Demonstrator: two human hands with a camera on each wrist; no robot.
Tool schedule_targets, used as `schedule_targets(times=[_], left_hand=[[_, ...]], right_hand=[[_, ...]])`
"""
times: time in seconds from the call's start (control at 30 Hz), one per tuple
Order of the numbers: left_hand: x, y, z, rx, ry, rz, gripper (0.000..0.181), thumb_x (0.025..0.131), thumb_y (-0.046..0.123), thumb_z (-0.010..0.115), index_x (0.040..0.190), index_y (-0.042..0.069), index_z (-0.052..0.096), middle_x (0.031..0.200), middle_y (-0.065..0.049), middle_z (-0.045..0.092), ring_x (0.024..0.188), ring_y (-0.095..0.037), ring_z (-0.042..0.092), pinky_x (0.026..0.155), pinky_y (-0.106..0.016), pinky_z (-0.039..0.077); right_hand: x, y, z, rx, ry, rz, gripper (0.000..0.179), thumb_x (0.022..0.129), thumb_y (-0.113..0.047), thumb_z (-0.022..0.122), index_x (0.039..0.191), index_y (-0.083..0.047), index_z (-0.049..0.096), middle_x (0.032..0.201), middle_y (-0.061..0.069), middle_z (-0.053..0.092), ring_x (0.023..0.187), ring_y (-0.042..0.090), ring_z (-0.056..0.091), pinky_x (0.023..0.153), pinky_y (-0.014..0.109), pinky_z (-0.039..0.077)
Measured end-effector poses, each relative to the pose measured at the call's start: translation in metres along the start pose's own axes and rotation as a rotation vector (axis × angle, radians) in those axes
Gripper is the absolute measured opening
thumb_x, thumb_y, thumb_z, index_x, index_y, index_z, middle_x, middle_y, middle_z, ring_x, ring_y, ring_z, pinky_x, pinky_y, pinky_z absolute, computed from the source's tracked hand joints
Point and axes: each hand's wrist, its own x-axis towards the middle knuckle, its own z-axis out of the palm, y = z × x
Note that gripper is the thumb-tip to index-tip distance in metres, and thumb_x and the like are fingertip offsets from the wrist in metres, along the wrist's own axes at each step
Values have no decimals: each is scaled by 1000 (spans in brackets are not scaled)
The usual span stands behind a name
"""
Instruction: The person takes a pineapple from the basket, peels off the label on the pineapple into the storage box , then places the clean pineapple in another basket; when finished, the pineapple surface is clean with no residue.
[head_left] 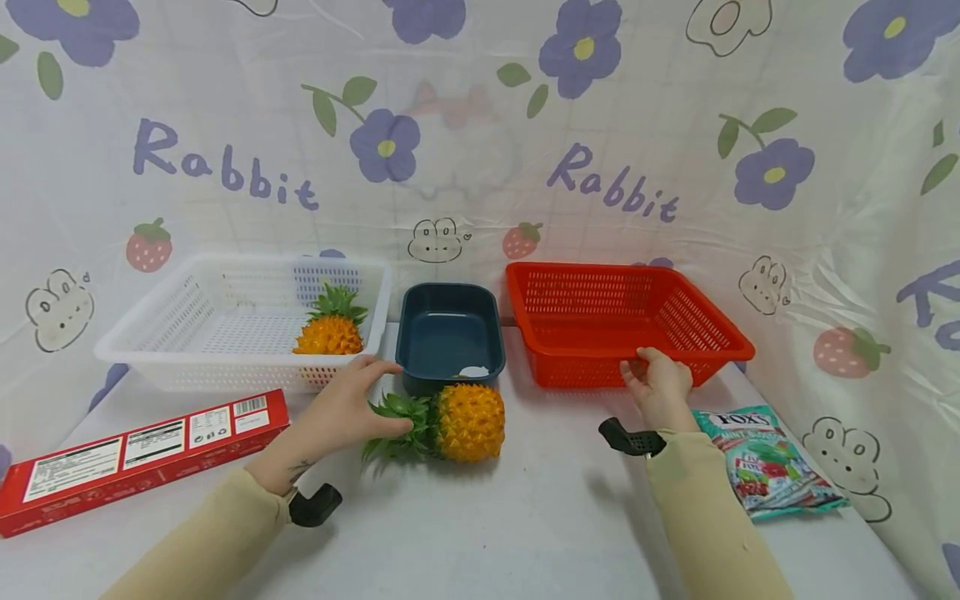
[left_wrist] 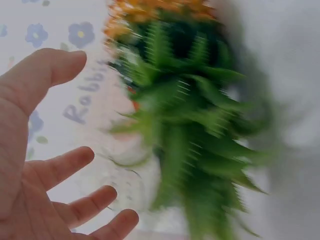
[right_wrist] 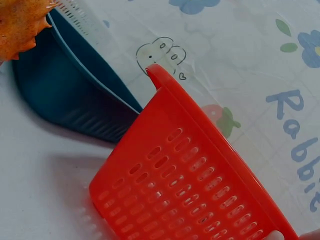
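Observation:
A pineapple (head_left: 471, 422) with green leaves is on its side in front of a dark blue tub (head_left: 450, 292). My left hand (head_left: 352, 404) is spread beside its leaves (left_wrist: 190, 125), thumb and fingers apart; in the left wrist view a gap separates hand and leaves. On the right, my right hand (head_left: 660, 383) pinches the front rim of a red perforated basket (head_left: 577, 367). Only fingertips (right_wrist: 274, 235) show at that rim in the right wrist view. A second pineapple (head_left: 330, 333) sits in the white basket (head_left: 202, 358) at the left.
A long red box (head_left: 150, 458) lies slanted at the left of the white table. A green Fox's candy bag (head_left: 772, 462) is by the right forearm. Something small and white (head_left: 473, 372) is inside the tub. A patterned cloth (head_left: 450, 83) hangs behind the containers.

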Motion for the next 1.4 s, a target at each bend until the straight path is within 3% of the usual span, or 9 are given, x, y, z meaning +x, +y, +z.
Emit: schedule_targets(times=[0.2, 0.4, 0.47, 0.67, 0.93, 1.13, 1.4], left_hand=[[13, 38, -3, 79, -61, 63, 76, 68, 45, 77, 133, 20, 47, 135, -11, 41, 112, -30, 48, 87, -49, 46], [30, 64, 11, 185, -184, 48, 81, 66, 49, 77, 136, 25, 43, 133, -8, 40, 112, -31, 44, 84, -48, 47], [36, 68, 17, 230, -211, 44, 82, 65, 51, 77, 136, 27, 43, 132, -7, 41, 109, -30, 45, 82, -47, 47], [52, 74, 32, 295, -289, 18, 86, 63, 54, 77, 137, 27, 42, 130, -8, 41, 106, -31, 44, 79, -51, 45], [62, 75, 44, 332, -392, 2, 90, 59, 54, 79, 135, 27, 40, 118, -6, 45, 99, -27, 44, 75, -45, 44], [63, 76, 50, 348, -407, -31, 88, 58, 48, 82, 133, 27, 41, 115, -5, 45, 96, -27, 46, 74, -45, 44], [60, 75, 50, 344, -406, -17, 84, 60, 42, 82, 132, 26, 42, 114, -4, 46, 94, -26, 46, 74, -45, 44]], right_hand=[[0, -1, 1, -17, -1, -2, 84, 86, -6, 63, 143, -34, 8, 112, -5, 33, 100, 15, 43, 79, 24, 50], [0, -1, 1, -12, 9, 4, 94, 86, -5, 62, 145, -39, -3, 117, -6, 30, 100, 15, 42, 79, 23, 50], [-1, -1, 1, -12, 10, 3, 92, 86, -5, 62, 145, -38, 0, 116, -6, 32, 100, 15, 42, 80, 24, 50], [-1, -1, 0, -4, 19, 1, 73, 84, -4, 65, 135, -28, 20, 109, -4, 37, 99, 16, 43, 79, 25, 50], [-2, -1, 1, -20, 14, 9, 90, 85, -6, 64, 144, -37, 4, 115, -7, 34, 106, 14, 41, 82, 24, 50], [-3, -2, 2, -22, 15, 11, 85, 84, -6, 66, 142, -35, 10, 114, -6, 36, 107, 14, 42, 83, 25, 50], [-2, -2, 1, -20, 16, 7, 81, 82, -5, 67, 140, -31, 15, 112, -5, 36, 105, 15, 42, 82, 26, 50]])
